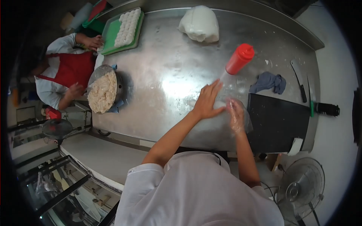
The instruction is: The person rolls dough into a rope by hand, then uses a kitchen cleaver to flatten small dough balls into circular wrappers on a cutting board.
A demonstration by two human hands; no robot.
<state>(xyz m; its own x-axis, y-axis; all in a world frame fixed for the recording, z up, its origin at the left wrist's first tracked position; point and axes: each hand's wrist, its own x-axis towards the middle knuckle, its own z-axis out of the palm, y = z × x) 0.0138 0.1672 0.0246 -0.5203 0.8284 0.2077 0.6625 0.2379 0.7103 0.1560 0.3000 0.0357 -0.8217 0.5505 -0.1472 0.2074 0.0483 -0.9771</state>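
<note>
My left hand (207, 101) is bare and lies over the steel table with its fingers stretched out and the thumb apart. A thin whitish strip, perhaps dough, shows faintly beside and under it. Close on its right is my right hand (236, 116), in a loose clear plastic glove, with the fingers bent inward. What those fingers hold, if anything, is hidden. Just beyond my left fingertips stands a red squeeze bottle (240, 59). Farther back sits a large white mass (200, 24), like dough under plastic.
A blue cloth (268, 83), a black board (277, 122), a cleaver (299, 81) and a narrow knife (309, 90) lie at right. At left, a co-worker (71, 67) stands by a bowl of pale filling (102, 92) and a green tray (110, 35) with rows of white pieces.
</note>
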